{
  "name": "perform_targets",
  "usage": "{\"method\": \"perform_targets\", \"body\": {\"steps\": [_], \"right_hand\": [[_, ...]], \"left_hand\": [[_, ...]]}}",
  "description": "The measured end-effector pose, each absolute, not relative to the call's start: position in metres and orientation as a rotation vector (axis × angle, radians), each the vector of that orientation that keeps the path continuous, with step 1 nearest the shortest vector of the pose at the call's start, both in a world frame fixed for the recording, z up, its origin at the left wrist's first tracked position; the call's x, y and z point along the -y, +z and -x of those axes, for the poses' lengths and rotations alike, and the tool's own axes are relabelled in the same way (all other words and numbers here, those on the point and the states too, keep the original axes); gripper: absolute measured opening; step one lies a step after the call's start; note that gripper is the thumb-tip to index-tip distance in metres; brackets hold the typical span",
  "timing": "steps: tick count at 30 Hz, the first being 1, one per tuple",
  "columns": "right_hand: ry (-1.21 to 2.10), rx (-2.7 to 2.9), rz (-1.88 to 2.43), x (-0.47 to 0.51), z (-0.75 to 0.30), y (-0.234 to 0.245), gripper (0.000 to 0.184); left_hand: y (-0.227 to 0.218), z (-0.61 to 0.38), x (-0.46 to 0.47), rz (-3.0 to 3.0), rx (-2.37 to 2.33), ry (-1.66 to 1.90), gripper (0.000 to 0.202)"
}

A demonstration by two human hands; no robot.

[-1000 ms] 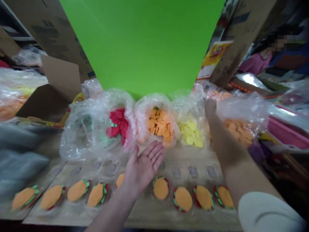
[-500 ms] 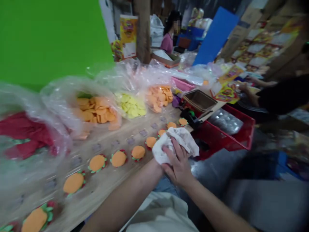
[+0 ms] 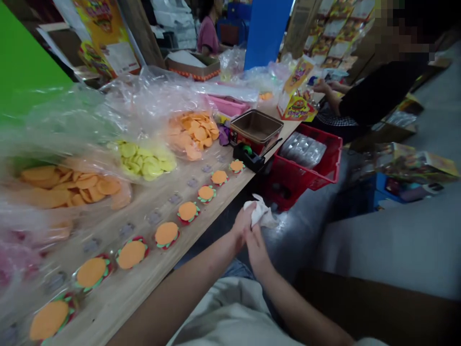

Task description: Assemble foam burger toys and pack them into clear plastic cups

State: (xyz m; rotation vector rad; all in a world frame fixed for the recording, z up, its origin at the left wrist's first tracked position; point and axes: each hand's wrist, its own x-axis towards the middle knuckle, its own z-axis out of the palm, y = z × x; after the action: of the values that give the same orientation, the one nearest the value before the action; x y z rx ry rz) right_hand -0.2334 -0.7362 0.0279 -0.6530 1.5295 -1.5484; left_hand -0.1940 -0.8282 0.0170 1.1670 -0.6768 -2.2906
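Note:
A crumpled white cloth or tissue is bunched between my two hands, just off the table's front edge. My left hand is closed on it from the left. Pressed against it from below and the right is my right hand, its fingers bent around the cloth. Some fingertips are hidden in the folds. Along the table edge to the left runs a row of burger-shaped stacks, such as this orange-topped one, with green and red layers showing underneath.
Plastic bags hold orange pieces and yellow pieces. A black tape dispenser and a brown-lined box stand at the table's end. Below is a red crate with clear plastic packs. A co-worker in black works at the right.
My view has swung to the right. The cloth, spread over my left hand before, is now bunched smaller between both hands, and my hands have come clear of the table edge.

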Motion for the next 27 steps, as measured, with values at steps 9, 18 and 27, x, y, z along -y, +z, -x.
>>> {"method": "perform_targets", "body": {"steps": [9,18,27], "right_hand": [[-1.632,-1.195,0.178,0.766,0.291,0.025,0.053],[-1.655,-1.597,0.16,0.801,0.302,0.015,0.041],[-1.368,-1.854,1.547,0.792,0.271,0.025,0.039]], "left_hand": [[0.038,0.211,0.797,-0.954,1.695,-1.703,0.074],[0.045,0.201,0.83,-0.91,0.661,-2.515,0.068],[0.05,0.186,0.832,-0.664,0.078,-2.583,0.058]]}}
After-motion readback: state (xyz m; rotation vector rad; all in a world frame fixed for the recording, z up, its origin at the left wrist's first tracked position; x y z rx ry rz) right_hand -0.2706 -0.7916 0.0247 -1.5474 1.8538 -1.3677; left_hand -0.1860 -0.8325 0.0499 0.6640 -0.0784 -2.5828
